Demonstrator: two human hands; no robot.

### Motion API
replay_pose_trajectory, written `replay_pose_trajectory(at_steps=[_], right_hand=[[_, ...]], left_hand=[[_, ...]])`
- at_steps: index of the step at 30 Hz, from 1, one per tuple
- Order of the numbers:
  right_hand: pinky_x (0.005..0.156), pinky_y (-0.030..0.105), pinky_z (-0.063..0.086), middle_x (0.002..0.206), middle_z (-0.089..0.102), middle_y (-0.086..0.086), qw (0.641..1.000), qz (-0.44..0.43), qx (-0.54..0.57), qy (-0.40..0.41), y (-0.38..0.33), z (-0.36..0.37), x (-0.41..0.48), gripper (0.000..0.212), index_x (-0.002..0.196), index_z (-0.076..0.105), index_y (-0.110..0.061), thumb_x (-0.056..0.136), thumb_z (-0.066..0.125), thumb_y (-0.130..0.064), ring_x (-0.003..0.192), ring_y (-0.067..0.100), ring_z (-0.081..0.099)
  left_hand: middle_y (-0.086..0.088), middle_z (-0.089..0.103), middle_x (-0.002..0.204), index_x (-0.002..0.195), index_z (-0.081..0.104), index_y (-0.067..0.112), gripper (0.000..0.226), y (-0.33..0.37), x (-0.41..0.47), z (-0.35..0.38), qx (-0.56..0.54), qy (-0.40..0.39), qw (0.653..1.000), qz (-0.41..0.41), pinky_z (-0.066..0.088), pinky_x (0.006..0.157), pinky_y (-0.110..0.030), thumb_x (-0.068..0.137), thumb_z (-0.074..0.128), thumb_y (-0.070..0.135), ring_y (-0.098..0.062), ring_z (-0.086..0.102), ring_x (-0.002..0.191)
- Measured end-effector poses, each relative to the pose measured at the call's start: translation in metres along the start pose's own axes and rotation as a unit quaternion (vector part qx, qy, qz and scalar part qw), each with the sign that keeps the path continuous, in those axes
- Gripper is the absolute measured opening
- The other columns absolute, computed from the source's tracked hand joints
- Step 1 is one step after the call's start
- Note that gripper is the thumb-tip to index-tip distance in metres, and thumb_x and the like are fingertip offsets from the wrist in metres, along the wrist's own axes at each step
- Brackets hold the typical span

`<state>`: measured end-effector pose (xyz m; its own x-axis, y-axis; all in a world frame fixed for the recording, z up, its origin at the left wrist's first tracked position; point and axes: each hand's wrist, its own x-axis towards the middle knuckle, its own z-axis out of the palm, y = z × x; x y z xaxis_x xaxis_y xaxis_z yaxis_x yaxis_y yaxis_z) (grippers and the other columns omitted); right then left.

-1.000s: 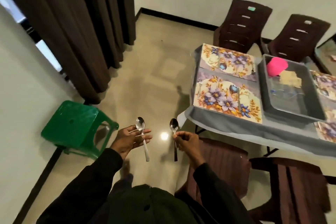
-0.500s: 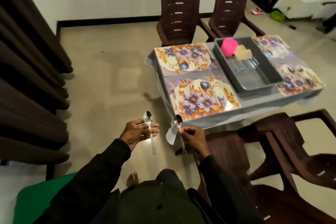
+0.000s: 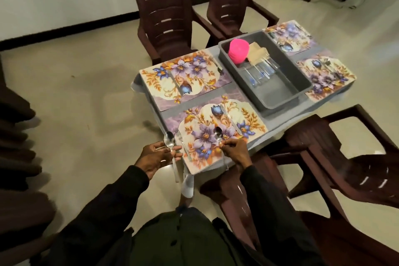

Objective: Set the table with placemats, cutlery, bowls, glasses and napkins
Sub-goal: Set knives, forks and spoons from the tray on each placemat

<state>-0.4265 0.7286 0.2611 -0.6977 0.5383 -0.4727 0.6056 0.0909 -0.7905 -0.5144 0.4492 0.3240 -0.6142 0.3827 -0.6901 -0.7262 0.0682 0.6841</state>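
My left hand (image 3: pixel 157 155) grips a steel spoon (image 3: pixel 169 139), bowl up, just off the table's near left corner. My right hand (image 3: pixel 234 151) pinches a second spoon (image 3: pixel 218 133) over the near floral placemat (image 3: pixel 207 136). A fork (image 3: pixel 182 142) lies on that mat's left side and a knife (image 3: pixel 232 120) on its right. The far left placemat (image 3: pixel 183 75) also carries cutlery. Two more floral mats (image 3: pixel 323 75) lie at the right end. A grey tub (image 3: pixel 280 90) in the middle holds pink bowls (image 3: pixel 238 51), napkins (image 3: pixel 258 53) and clear glasses (image 3: pixel 259 73).
Brown plastic chairs stand on the far side (image 3: pixel 166 19) and the near side (image 3: pixel 323 157) of the small grey-clothed table (image 3: pixel 278 123). One near chair (image 3: pixel 233 183) sits right under my right arm. Dark curtains hang at the left edge. Open tiled floor lies left of the table.
My view has swung right and I have come up to the table. Both hands moved forward with their spoons; the right one now hangs over the near placemat.
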Motion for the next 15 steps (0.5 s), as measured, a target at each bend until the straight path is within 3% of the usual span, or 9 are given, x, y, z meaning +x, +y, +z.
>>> replay_pose_trajectory(at_steps=[2,4,10,12,15], right_hand=[[0.071,0.033,0.054,0.069,0.071,-0.003,0.999,0.016,-0.029,0.021,0.0,-0.013,0.036,0.019,0.07,0.075,-0.019,0.082,0.081,-0.005,0.067,0.012,0.062],[0.075,0.031,0.054,0.071,0.07,-0.003,0.997,0.027,-0.058,0.038,0.001,-0.028,0.071,0.013,0.074,0.077,-0.015,0.082,0.079,-0.005,0.073,0.013,0.063],[0.05,0.015,0.042,0.064,0.064,0.005,0.989,0.071,-0.078,0.104,-0.005,-0.059,0.139,0.012,0.077,0.077,-0.002,0.078,0.07,0.008,0.059,0.005,0.053],[0.049,0.014,0.048,0.067,0.066,0.007,0.986,0.086,-0.092,0.11,-0.003,-0.061,0.16,0.014,0.075,0.076,0.0,0.076,0.068,0.011,0.057,0.006,0.056],[0.07,0.03,0.06,0.064,0.071,0.007,0.984,0.09,-0.107,0.114,0.002,-0.06,0.188,0.016,0.066,0.077,-0.006,0.072,0.071,0.008,0.069,0.022,0.07]], left_hand=[[-0.014,0.076,0.114,0.127,0.058,0.001,0.038,0.012,0.02,0.009,0.001,0.002,1.0,-0.007,0.053,0.103,-0.051,0.091,0.066,-0.009,-0.035,0.073,0.105],[-0.014,0.075,0.115,0.13,0.055,-0.003,0.041,0.023,0.041,0.021,0.001,0.002,1.0,-0.013,0.055,0.1,-0.05,0.091,0.064,-0.011,-0.034,0.074,0.104],[-0.013,0.075,0.116,0.125,0.056,0.005,0.039,0.039,0.083,0.044,0.015,-0.001,1.0,-0.022,0.044,0.111,-0.057,0.091,0.066,-0.009,-0.035,0.073,0.106],[-0.014,0.075,0.115,0.127,0.057,0.002,0.039,0.042,0.09,0.045,0.014,0.013,0.999,-0.027,0.052,0.104,-0.052,0.091,0.065,-0.01,-0.034,0.074,0.104],[-0.016,0.075,0.115,0.139,0.048,-0.005,0.053,0.049,0.101,0.04,-0.006,0.031,0.999,-0.034,0.062,0.087,-0.041,0.09,0.064,-0.013,-0.036,0.074,0.103]])
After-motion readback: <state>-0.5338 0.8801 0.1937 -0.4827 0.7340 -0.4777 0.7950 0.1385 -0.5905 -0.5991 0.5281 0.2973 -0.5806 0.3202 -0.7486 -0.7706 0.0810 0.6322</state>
